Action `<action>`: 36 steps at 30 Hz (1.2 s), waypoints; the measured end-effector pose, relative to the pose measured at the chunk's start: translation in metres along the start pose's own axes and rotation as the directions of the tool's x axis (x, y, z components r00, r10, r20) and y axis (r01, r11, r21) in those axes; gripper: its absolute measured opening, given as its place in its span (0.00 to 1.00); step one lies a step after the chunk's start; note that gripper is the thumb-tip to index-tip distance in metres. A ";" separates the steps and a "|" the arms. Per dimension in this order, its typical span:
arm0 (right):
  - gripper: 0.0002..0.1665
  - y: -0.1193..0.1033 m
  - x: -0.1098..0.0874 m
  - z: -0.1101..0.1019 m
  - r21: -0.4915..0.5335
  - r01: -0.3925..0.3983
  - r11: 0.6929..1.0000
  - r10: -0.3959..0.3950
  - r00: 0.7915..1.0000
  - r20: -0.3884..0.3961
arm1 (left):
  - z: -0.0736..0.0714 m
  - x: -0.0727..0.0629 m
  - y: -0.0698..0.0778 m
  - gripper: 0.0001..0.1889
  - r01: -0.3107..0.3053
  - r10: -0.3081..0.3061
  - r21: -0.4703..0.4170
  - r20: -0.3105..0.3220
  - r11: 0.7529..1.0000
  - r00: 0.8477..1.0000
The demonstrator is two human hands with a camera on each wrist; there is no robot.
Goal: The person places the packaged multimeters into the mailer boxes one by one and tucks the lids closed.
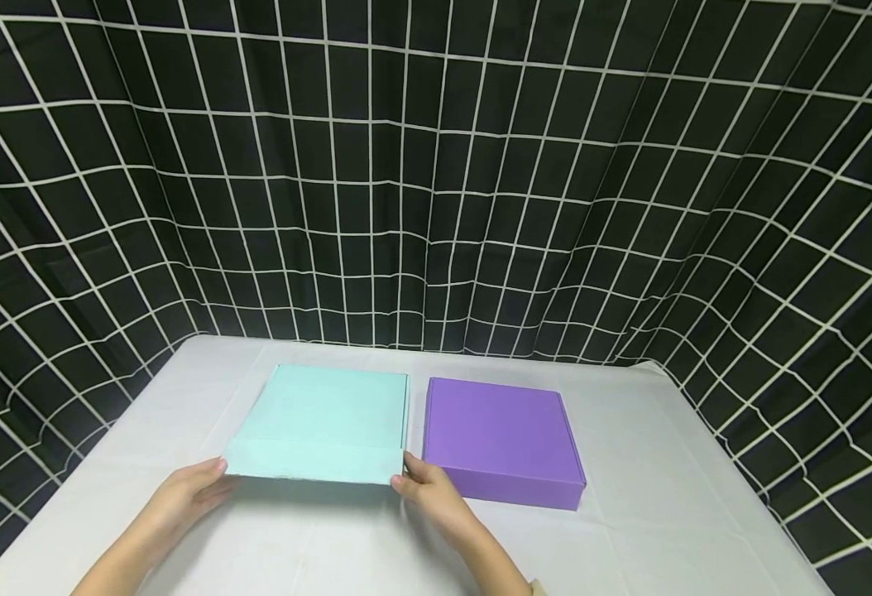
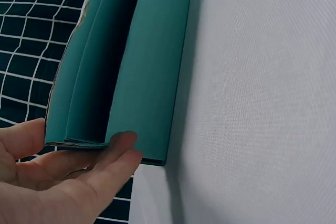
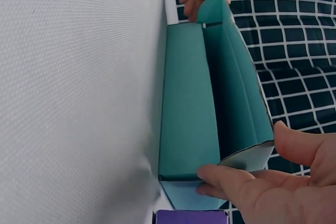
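Note:
A flat turquoise cardboard box (image 1: pixel 335 410) sits on the white-covered table, its lid (image 2: pixel 65 87) lifted along the near edge. Between lid and front wall (image 3: pixel 189 98) runs a dark gap; the contents are hidden. At the lid's near left corner my left hand (image 1: pixel 186 492) pinches it, thumb at the edge and fingers by the side flap. My right hand (image 1: pixel 436 497) pinches the near right corner, its thumb on the lid edge and fingers against the box's side and front corner. Just right of that hand lies a closed purple box (image 1: pixel 503 426).
White cloth (image 1: pixel 667 497) covers the table. A black curtain with a white grid (image 1: pixel 421 182) hangs behind the table and along both sides. Only a narrow strip of cloth separates the two boxes.

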State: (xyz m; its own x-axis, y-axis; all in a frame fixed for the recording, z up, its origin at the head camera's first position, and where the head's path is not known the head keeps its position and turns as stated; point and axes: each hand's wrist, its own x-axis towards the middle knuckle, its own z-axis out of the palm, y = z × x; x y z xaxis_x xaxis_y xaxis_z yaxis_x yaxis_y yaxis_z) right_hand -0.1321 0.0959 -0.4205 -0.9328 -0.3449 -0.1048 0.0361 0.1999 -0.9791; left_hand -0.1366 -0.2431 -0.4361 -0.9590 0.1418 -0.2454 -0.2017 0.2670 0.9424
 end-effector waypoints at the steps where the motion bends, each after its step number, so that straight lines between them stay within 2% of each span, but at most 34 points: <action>1: 0.38 0.000 0.000 0.000 0.008 -0.001 1.000 0.001 1.000 0.001 | 0.000 0.001 0.000 0.30 0.003 -0.003 0.005 -0.001 1.000 1.000; 23: 0.37 0.001 0.001 0.000 0.022 0.009 1.000 -0.009 1.000 -0.006 | 0.003 0.002 0.003 0.31 0.048 -0.047 0.037 -0.015 0.998 0.999; 29: 0.37 0.001 0.000 0.001 0.043 0.006 0.999 -0.006 1.000 -0.008 | 0.001 0.001 0.000 0.32 0.026 -0.026 0.050 -0.005 0.998 1.000; 36: 0.37 0.004 0.000 0.003 0.035 0.013 0.999 -0.012 1.000 -0.027 | 0.001 0.001 0.000 0.29 0.022 -0.020 0.065 -0.023 0.998 1.000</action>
State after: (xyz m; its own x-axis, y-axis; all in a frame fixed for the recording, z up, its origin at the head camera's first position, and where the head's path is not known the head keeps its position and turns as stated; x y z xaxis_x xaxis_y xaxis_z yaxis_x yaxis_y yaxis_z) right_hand -0.1310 0.0941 -0.4245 -0.9425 -0.3223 -0.0880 0.0363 0.1632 -0.9859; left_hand -0.1371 -0.2423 -0.4367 -0.9589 0.1147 -0.2593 -0.2091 0.3315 0.9200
